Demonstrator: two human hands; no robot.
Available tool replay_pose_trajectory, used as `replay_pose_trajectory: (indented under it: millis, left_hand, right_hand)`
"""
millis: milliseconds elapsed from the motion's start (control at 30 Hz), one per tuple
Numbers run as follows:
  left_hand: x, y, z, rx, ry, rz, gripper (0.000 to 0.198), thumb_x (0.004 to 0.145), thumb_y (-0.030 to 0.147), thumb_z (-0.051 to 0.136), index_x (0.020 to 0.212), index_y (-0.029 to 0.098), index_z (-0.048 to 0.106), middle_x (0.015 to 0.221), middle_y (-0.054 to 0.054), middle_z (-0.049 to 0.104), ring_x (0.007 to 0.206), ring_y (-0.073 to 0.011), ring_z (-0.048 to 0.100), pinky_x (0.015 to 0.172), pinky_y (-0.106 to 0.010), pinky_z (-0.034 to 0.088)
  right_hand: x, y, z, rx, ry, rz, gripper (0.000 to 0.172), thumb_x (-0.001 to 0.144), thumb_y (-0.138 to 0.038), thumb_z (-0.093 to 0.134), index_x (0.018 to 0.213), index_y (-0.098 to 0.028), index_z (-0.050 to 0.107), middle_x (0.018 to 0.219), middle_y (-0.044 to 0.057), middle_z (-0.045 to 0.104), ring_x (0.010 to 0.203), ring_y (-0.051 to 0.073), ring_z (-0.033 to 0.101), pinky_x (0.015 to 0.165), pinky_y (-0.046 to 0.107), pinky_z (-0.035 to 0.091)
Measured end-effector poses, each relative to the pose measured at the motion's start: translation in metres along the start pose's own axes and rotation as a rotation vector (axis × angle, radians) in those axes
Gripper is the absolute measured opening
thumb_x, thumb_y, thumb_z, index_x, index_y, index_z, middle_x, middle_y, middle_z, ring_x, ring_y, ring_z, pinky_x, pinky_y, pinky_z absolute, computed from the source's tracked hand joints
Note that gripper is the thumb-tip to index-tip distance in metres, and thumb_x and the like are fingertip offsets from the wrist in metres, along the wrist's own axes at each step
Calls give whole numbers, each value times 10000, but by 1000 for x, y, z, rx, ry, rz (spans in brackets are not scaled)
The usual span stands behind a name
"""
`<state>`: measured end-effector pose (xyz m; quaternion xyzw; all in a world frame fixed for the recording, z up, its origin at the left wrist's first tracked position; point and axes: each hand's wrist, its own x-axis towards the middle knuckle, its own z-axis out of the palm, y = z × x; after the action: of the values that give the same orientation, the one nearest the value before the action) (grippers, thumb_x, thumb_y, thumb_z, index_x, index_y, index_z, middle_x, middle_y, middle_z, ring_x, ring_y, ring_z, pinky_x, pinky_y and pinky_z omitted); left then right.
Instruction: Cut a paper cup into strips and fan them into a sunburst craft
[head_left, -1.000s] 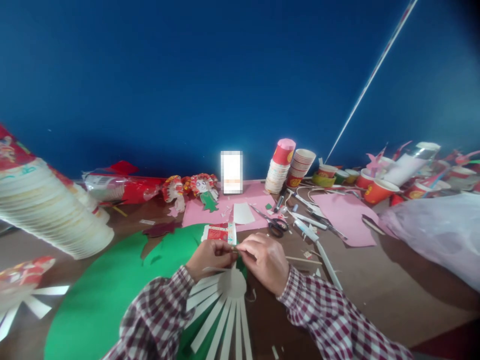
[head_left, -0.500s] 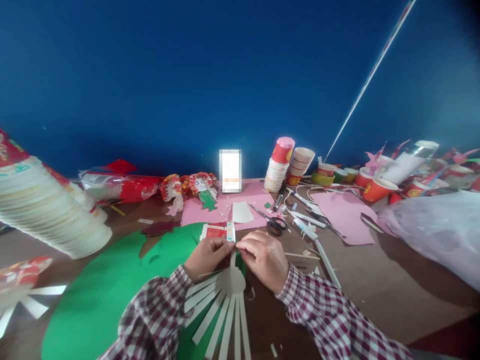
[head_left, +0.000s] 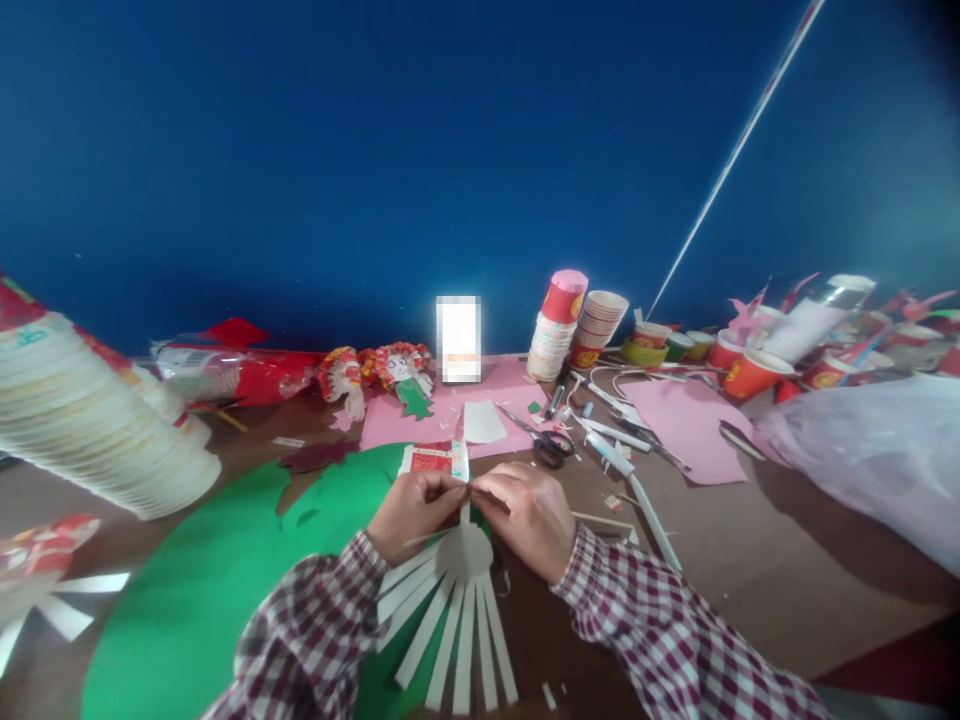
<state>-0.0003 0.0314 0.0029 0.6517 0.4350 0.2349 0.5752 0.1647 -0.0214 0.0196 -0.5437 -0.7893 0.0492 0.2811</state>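
A cut paper cup (head_left: 465, 556) with a round white base and many white strips fanned toward me hangs between my hands. My left hand (head_left: 416, 512) pinches the upper end of one strip near its red printed part (head_left: 433, 460). Fingertips of my right hand (head_left: 529, 515) meet those of my left on the same strip, closed together. Under my left forearm lies a large green sheet (head_left: 195, 570). Black-handled scissors (head_left: 551, 447) rest just beyond my right hand.
Tall cup stacks stand at the left (head_left: 112, 430) and back centre (head_left: 555, 325). Paper dolls (head_left: 397, 370), pink sheets (head_left: 694, 425), a glue gun (head_left: 611, 455), decorated cups (head_left: 757, 372) and a plastic bag (head_left: 877, 460) lie around. A blue wall (head_left: 450, 150) rises behind.
The fanned strips have swung slightly to the right. Both hands keep their pinch at nearly the same place, and the view has shifted a little.
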Motion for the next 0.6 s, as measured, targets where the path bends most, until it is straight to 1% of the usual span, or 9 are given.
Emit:
replay_pose_trajectory:
  millis: [167,333,600]
  left_hand:
    - [-1,2,0,-45,-2,3,350,686,425,594,787,97,664,560,3,566,510,-89,459,481,-192,339]
    - [-1,4,-2,-75,-28,-10,313,679,391,606,783,101,666,602,-8,606,546,-93,490,504,-190,362]
    - [0,5,-2,-65,-26,-42,332,599,341,661,817,90,674,645,-32,645,549,-103,521,524,-204,388]
  right_hand:
    - [0,1,1,19,-3,-23,151,856,-254,496,892,-214,636,814,28,641,785,129,565,702,220,389]
    - [0,1,2,47,-16,-6,150,852,-236,503,953,-220,614,844,18,653,788,131,566,707,228,385]
    - [-1,3,1,92,4,-59,169,867,-213,482,898,-213,649,804,22,655,770,128,564,710,232,385]
